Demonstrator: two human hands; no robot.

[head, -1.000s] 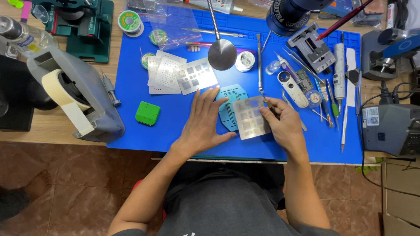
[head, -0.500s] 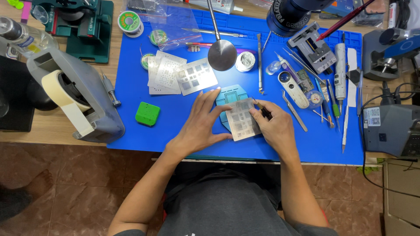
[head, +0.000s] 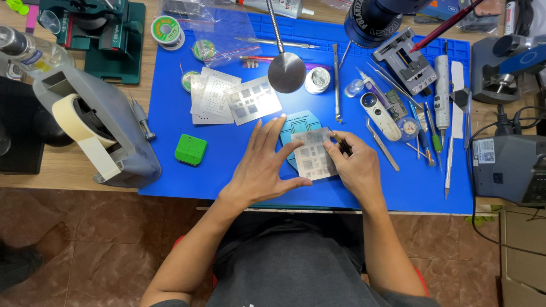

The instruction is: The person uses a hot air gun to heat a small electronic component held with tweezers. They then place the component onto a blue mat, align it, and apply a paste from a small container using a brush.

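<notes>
Left hand (head: 263, 170) lies spread, fingertips pinning the stencil (head: 311, 153) flat on its teal jig (head: 296, 122); right hand (head: 352, 167) pinches a dark tool (head: 340, 142) over it.

Clear plastic bag (head: 219, 28) at mat's top, white square label (head: 484, 150) on grey box (head: 509, 167) at right

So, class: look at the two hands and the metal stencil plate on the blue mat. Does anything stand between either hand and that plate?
Nothing visible does. The left hand lies with fingers and thumb against the stencil plate, and the right hand touches its right edge while holding a thin dark tool. The plate rests on a light blue holder.
</notes>
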